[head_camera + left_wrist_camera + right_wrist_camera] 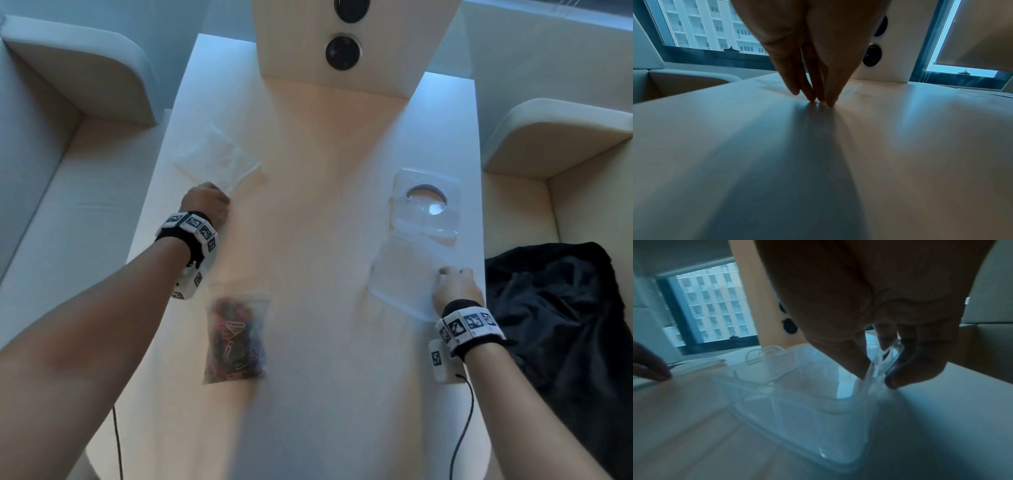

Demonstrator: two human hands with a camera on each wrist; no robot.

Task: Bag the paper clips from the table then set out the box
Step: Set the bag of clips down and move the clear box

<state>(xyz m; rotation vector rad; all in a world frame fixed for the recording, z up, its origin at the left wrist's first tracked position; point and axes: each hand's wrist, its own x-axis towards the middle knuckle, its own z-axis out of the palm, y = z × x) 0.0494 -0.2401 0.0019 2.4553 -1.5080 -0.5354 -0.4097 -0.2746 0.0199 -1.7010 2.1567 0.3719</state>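
The paper clips [233, 337] are already inside a clear zip bag [236, 356], which lies on the white counter [318, 212] near its 7 o'clock edge, with its long axis running from 12 to 6 o'clock. So the bagging seems done, and the box is the step in hand.

The clear plastic box [406, 274] lies at about 4 o'clock on the counter, and its hinged lid [424, 202], which has a round hole, is folded open toward 12 o'clock. The right hand [457, 287] is at the box's 4 o'clock corner. In the right wrist view, its fingers [857, 363] and thumb pinch the thin rim of the box [797, 402], so this hand is clearly the nearer one for the coming move. From these fingers the body of the box extends toward 10 o'clock, and I think any slide or lift will turn on this corner grip.

The left hand [205, 204] is well apart, at about 9 o'clock. Its fingers [809, 91] are straight and close together, with the tips pressing on the counter and holding nothing, just beside a second, empty clear bag [219, 157].

The box is thin, stiff and glossy, and it may flex at the pinched rim. The bags are soft and crinkled. The counter is smooth and matt.
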